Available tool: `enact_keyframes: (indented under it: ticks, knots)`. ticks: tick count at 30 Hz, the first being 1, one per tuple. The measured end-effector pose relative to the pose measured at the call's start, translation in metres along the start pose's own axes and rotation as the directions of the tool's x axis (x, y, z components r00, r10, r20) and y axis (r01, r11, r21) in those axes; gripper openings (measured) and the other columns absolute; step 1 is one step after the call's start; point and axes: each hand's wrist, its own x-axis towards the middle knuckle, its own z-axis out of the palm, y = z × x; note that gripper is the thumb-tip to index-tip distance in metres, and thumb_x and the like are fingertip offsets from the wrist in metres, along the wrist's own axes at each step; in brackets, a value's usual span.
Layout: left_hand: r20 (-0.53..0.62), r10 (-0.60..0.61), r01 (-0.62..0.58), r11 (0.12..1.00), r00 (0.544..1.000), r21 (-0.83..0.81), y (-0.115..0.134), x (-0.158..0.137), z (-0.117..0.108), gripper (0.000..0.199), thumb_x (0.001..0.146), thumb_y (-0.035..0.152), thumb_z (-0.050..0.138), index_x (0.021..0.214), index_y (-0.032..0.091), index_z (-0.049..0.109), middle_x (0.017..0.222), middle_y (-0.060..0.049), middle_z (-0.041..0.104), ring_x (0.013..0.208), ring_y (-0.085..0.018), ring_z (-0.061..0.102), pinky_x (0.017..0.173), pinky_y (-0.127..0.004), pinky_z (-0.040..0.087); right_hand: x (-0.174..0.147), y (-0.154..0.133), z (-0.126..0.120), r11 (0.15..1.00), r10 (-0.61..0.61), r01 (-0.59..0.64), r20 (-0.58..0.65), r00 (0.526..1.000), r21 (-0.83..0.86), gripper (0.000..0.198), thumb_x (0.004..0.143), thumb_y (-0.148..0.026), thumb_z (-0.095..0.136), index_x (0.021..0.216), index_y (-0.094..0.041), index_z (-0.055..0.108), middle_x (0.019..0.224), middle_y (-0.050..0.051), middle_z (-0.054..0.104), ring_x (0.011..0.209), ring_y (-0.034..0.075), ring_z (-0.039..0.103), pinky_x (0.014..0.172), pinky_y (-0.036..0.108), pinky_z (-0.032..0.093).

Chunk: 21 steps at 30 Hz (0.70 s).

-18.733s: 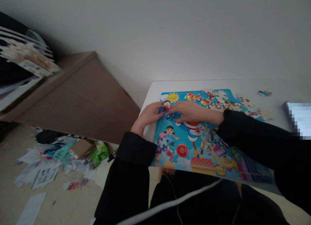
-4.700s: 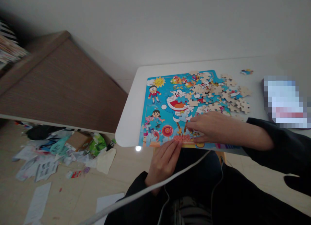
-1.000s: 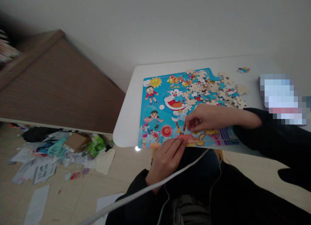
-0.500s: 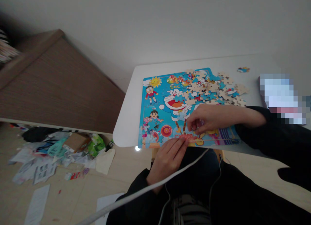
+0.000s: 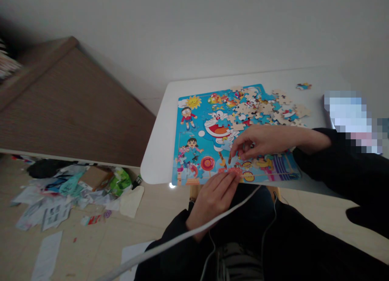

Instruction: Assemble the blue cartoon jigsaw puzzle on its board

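Note:
A blue cartoon jigsaw puzzle [image 5: 203, 105] lies on a white table, many of its pieces joined. My left hand [image 5: 214, 198] rests on the puzzle's near edge, fingers stretched out and flat. Just right of it, my right hand [image 5: 258, 141] is over the lower middle of the picture with thumb and fingers curled together in a pinch. Whatever the pinch may hold is hidden by the fingers. Loose puzzle pieces [image 5: 266, 107] are heaped on the board's upper right, several with their bare wooden backs up.
One small group of pieces [image 5: 304, 86] lies apart near the back of the white table [image 5: 159, 151]. A phone-like device [image 5: 348, 119], its screen blurred, sits at right. A white cable [image 5: 182, 234] crosses in front of me. Left are a brown cabinet [image 5: 91, 111] and floor litter [image 5: 73, 186].
My right hand has shifted slightly up and left, uncovering more of the puzzle's lower edge. My left fingers have slid a little to the right along that edge.

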Motion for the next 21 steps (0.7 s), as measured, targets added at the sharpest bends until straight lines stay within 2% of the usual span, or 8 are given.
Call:
enact_keyframes:
  ticks: [2,7,14,17,21]
  knots:
    - [0.004,-0.002,0.002,1.000,1.000,-0.002,0.000,0.000,0.001,0.030,0.091,0.011,0.049,0.119,0.005,0.058,0.119,-0.013,0.066,0.111,-0.020,0.061,0.095,-0.035,0.054,-0.001,-0.003,0.003,0.999,0.010,-0.009,0.015,1.000,-0.054,0.027,0.083,-0.024,0.055,0.104,-0.019,0.070,0.078,0.002,0.070,0.065,0.011,0.060,0.061,0.023,0.042]
    - [-0.022,0.004,-0.004,1.000,1.000,-0.010,-0.001,-0.001,0.003,0.031,0.091,0.011,0.051,0.121,0.005,0.057,0.118,-0.013,0.066,0.112,-0.020,0.060,0.095,-0.035,0.055,-0.004,-0.010,0.008,0.988,-0.020,0.026,0.042,0.999,-0.152,0.018,0.081,-0.021,0.055,0.086,-0.018,0.071,0.074,0.001,0.068,0.065,0.012,0.059,0.060,0.023,0.040]
    - [-0.046,-0.004,0.004,1.000,0.999,-0.016,-0.001,-0.002,0.004,0.031,0.089,0.010,0.054,0.119,0.005,0.058,0.117,-0.012,0.066,0.108,-0.021,0.061,0.096,-0.037,0.054,-0.002,-0.008,0.003,0.999,0.043,-0.043,0.066,0.997,-0.004,0.015,0.082,-0.027,0.056,0.086,-0.015,0.064,0.074,0.003,0.066,0.063,0.011,0.059,0.059,0.023,0.042]
    - [-0.049,-0.009,0.008,1.000,0.999,-0.018,0.000,-0.002,0.003,0.030,0.090,0.010,0.052,0.118,0.005,0.059,0.116,-0.011,0.067,0.107,-0.021,0.062,0.095,-0.037,0.055,0.000,-0.005,0.004,0.996,0.038,-0.044,0.084,0.996,0.072,0.016,0.082,-0.027,0.056,0.087,-0.014,0.064,0.074,0.002,0.067,0.065,0.012,0.061,0.061,0.023,0.044]
    - [-0.042,-0.023,0.022,1.000,0.999,-0.014,0.000,-0.001,0.002,0.029,0.092,0.010,0.049,0.118,0.006,0.060,0.113,-0.011,0.068,0.105,-0.020,0.063,0.094,-0.035,0.056,0.002,0.000,0.007,0.996,0.020,-0.027,0.078,0.997,0.087,0.018,0.081,-0.029,0.059,0.087,-0.014,0.066,0.073,0.002,0.068,0.066,0.012,0.062,0.063,0.023,0.044]
